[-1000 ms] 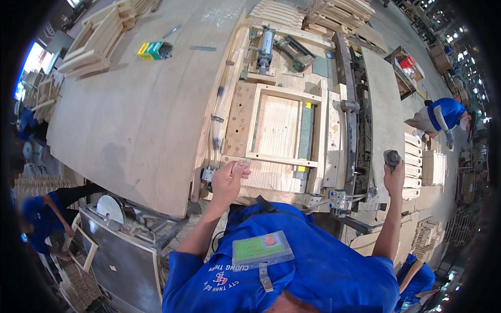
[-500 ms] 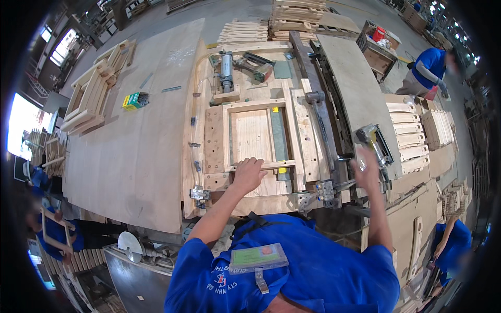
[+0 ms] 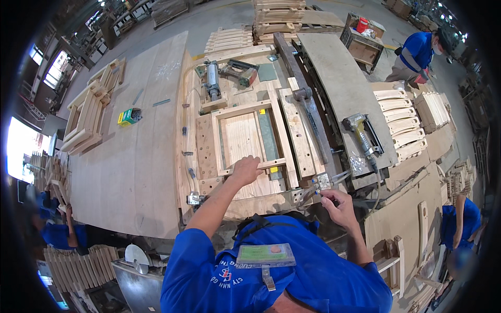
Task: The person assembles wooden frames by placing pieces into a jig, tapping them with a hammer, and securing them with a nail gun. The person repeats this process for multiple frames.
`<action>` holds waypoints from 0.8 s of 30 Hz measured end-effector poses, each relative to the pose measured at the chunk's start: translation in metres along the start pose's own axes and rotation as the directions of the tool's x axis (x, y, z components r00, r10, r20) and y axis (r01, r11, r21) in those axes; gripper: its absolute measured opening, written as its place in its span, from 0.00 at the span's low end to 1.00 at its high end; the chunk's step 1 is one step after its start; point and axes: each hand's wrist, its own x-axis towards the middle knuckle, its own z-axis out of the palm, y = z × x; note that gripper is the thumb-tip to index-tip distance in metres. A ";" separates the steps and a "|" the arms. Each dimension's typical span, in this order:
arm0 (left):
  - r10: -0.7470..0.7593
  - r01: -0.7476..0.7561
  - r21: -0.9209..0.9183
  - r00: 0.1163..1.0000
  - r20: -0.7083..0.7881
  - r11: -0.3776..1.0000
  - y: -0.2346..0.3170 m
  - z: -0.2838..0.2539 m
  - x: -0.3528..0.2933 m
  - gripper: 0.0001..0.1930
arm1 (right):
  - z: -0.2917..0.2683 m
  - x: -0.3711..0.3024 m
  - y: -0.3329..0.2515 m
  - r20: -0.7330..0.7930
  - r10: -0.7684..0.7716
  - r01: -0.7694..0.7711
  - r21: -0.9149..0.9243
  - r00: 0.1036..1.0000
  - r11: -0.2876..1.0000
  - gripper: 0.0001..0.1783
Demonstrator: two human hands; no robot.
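Through the head view, the one I have, I look down on a wooden frame (image 3: 242, 109) lying flat in a wooden jig (image 3: 205, 141), between the perforated board on its left and the steel bar (image 3: 313, 122) farther to its right. My left hand (image 3: 247, 170) lies on the frame's near rail, fingers bent over it; their tips are partly hidden, so I cannot tell how firmly they close on the wood. My right hand (image 3: 340, 206) is at the jig's near right corner, just beside a metal valve block (image 3: 323, 181). Its fingers are curled in with thumb and forefinger near each other, and I cannot tell whether they have hold of anything. Past that hand, a nail gun (image 3: 360, 130) lies on the right-hand panel (image 3: 334, 68), its hose hanging over the near edge. At the jig's far end I see an air cylinder (image 3: 212, 78) beside a second nailer (image 3: 241, 73).
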 end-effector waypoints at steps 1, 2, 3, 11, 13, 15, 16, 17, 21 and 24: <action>0.004 -0.004 0.002 0.999 0.035 1.000 -0.002 -0.001 0.001 0.23 | -0.001 -0.001 0.001 -0.006 0.003 -0.003 -0.008 1.000 1.000 0.12; 0.044 -0.043 -0.020 0.998 0.053 0.999 -0.005 -0.003 0.003 0.23 | -0.001 -0.001 0.002 -0.033 -0.003 0.002 -0.033 0.999 0.999 0.12; 0.084 -0.082 -0.042 0.994 0.069 0.996 -0.009 -0.006 0.006 0.24 | 0.000 0.001 0.004 -0.060 -0.010 0.007 -0.057 0.998 0.998 0.12; 0.194 -0.179 -0.136 0.974 0.112 0.974 -0.021 -0.005 0.008 0.21 | -0.004 0.011 -0.014 -0.203 0.010 0.008 0.086 0.979 0.996 0.13; 0.221 -0.205 -0.143 0.969 0.111 0.968 -0.026 -0.004 0.011 0.21 | 0.019 0.026 -0.019 -0.195 -0.017 0.033 0.081 0.981 0.996 0.13; 0.234 -0.217 -0.145 0.966 0.109 0.965 -0.029 -0.002 0.010 0.20 | 0.038 0.043 -0.022 -0.136 -0.083 0.077 -0.050 0.987 0.996 0.15; 0.232 -0.216 -0.138 0.967 0.109 0.967 -0.030 -0.001 0.010 0.20 | 0.049 0.056 -0.024 -0.137 -0.084 0.072 -0.095 0.987 0.993 0.16; 0.227 -0.212 -0.131 0.967 0.113 0.968 -0.031 0.000 0.007 0.19 | 0.062 0.070 -0.026 -0.138 -0.083 0.063 -0.138 0.987 0.988 0.18; 0.193 -0.182 -0.152 0.979 0.062 0.971 -0.027 -0.003 0.008 0.14 | 0.104 0.160 0.025 -0.138 0.015 -0.065 -0.372 0.990 0.926 0.33; 0.186 -0.179 -0.133 0.982 0.037 0.975 -0.026 -0.005 0.006 0.16 | 0.137 0.210 0.036 -0.114 0.301 -0.320 -0.422 0.947 0.848 0.44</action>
